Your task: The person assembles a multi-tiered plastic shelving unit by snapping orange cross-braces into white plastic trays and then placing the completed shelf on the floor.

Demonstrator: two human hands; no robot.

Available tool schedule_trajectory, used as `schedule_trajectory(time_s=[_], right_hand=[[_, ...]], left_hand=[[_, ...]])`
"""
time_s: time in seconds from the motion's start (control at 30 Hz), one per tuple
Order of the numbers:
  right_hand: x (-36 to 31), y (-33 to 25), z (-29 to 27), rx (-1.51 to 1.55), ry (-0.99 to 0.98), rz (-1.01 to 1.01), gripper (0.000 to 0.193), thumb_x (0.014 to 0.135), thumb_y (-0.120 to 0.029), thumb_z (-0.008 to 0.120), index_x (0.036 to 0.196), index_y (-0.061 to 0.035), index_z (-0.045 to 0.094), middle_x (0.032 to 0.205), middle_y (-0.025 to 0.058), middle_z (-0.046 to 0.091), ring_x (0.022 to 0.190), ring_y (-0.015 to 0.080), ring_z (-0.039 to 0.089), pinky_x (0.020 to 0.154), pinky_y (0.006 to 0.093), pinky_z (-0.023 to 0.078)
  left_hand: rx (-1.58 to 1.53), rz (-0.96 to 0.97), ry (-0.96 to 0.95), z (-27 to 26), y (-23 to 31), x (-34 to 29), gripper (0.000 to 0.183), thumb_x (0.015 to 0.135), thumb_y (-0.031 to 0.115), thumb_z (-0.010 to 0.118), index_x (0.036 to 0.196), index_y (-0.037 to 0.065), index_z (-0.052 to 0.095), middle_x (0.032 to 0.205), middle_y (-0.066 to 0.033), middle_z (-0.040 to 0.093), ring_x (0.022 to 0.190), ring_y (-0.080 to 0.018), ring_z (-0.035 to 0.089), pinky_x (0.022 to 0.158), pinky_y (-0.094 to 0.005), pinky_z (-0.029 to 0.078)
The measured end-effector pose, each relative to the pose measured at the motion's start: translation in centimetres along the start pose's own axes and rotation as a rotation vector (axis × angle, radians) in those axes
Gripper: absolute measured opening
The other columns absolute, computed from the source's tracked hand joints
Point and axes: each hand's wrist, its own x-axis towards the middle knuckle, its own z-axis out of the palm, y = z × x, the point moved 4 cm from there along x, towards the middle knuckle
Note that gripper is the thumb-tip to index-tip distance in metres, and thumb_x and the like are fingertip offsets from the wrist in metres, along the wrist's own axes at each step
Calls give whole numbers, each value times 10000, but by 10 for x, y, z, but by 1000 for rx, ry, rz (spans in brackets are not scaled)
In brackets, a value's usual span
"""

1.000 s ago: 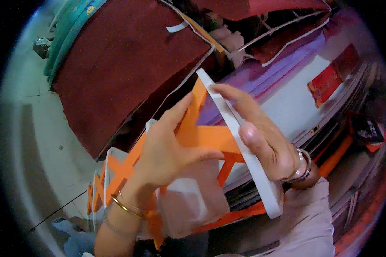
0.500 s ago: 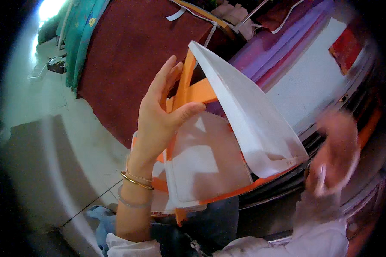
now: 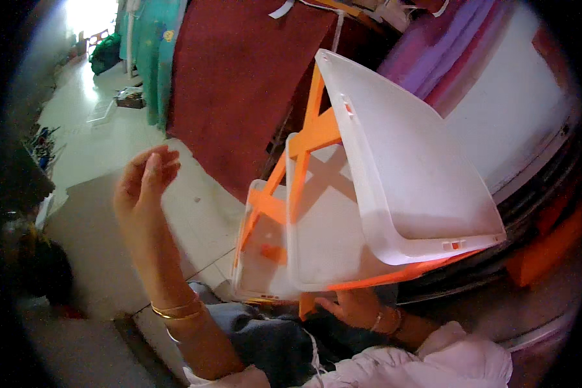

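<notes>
A tiered rack (image 3: pixel 335 258) with white trays and an orange frame leans at a slant in front of me. Its upper white tray (image 3: pixel 427 174) tips up on the right, and two more trays stand lower to the left. Under the rack's near orange rail, my right hand (image 3: pixel 362 309) grips the lower edge; the thumb points left and the other fingers are mostly hidden. My left hand (image 3: pixel 145 181), with a gold bangle at the wrist, is raised to the left, apart from the rack. Its fingers are loosely bent with nothing visible in them.
Beyond the rack is a dark red covered surface (image 3: pixel 233 97), with a teal curtain (image 3: pixel 154 64) to its left. Purple cloth (image 3: pixel 427 52) lies by a white panel (image 3: pixel 517 97) at the right. Pale floor tiles (image 3: pixel 77 142) run off left, where a small box (image 3: pixel 129 97) stands.
My left hand has come away from the orange frame and moved left. My right hand has gone from the right side to the rack's lower edge. The view has shifted left.
</notes>
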Motion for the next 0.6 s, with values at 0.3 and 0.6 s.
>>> schedule_trajectory(time_s=[0.3,0.6], right_hand=[[33,23,74,290,163,-24,302,834,-305,587,1035,-81,607,990,124,624,924,287,589,804,391,466],[-19,12,21,389,7,475,649,696,-213,755,1209,-3,416,1104,206,564,1006,317,581,893,402,460]], left_hand=[[25,-686,-606,10,-45,-118,318,917,272,513,953,-26,619,861,-118,653,734,-194,643,679,-315,534],[-123,-747,-566,38,-29,-124,316,867,230,578,993,-58,604,861,-112,645,678,-184,632,582,-274,523]])
